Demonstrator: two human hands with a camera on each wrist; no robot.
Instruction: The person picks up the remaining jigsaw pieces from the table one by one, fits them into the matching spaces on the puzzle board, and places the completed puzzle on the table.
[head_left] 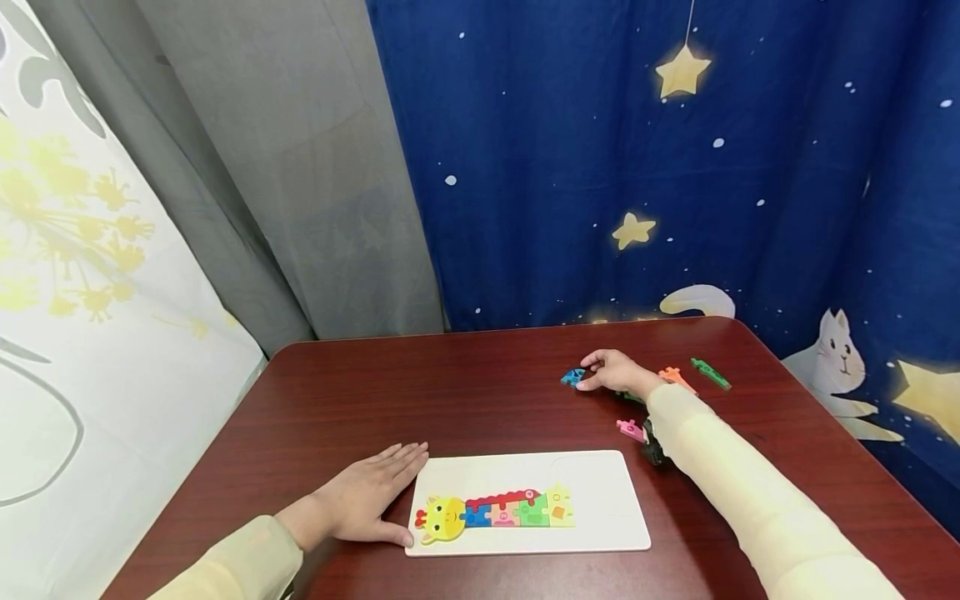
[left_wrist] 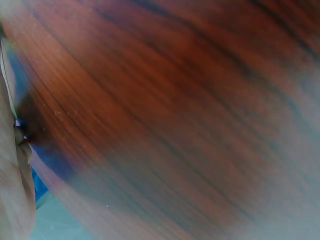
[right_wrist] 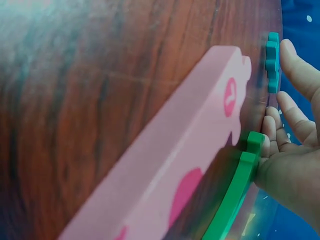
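Observation:
A white puzzle board (head_left: 607, 508) lies on the table, bearing a yellow giraffe head (head_left: 442, 520) joined to a row of coloured pieces (head_left: 506, 510). Spread flat at its left edge is my left hand (head_left: 367, 496), thumb touching the corner. My right hand (head_left: 618, 372) reaches to a small blue puzzle piece (head_left: 572, 377), thumb and forefinger apart on either side of it. In the right wrist view the fingertips (right_wrist: 288, 48) stand close to that piece (right_wrist: 272, 62), without a visible pinch. A green piece (right_wrist: 235, 187) lies against or just beside the palm; which one cannot be told.
A pink piece (head_left: 632, 429) lies below the right forearm, partly hidden by the wrist camera (head_left: 652, 446). An orange piece (head_left: 677, 380) and another green piece (head_left: 710, 373) lie farther right on the reddish-brown table (head_left: 450, 392). Curtains hang behind the far edge.

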